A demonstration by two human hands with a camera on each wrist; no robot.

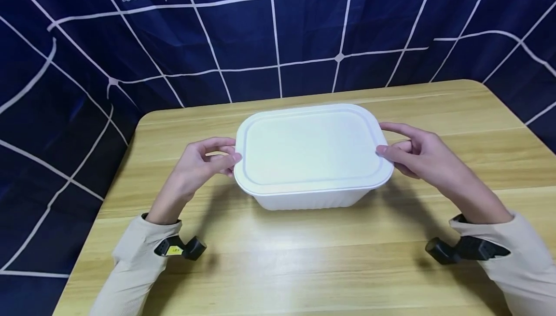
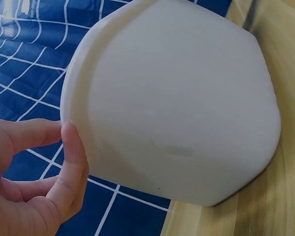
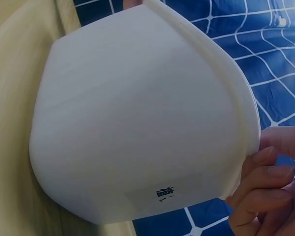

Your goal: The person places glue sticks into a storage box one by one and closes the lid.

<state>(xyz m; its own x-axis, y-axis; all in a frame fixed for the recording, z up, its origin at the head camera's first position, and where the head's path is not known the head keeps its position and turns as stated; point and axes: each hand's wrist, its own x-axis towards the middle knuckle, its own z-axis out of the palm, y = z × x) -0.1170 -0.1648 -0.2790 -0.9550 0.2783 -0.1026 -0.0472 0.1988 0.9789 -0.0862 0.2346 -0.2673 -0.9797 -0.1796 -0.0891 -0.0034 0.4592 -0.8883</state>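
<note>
A white rectangular storage box with rounded corners stands on the table, its flat white lid covering the top. At the box's left end, my left hand pinches the rim, thumb on the lid's edge and fingers below. My right hand pinches the opposite end the same way. In the left wrist view the fingertips of the left hand meet the overhanging rim. The right wrist view shows curled fingers of the right hand under the rim. Whatever the box may contain is hidden.
The wooden table extends around the box. A dark blue cloth with white grid lines hangs behind it and at the sides. Black wrist cameras stick out from both sleeves. A small printed label marks the box's right end.
</note>
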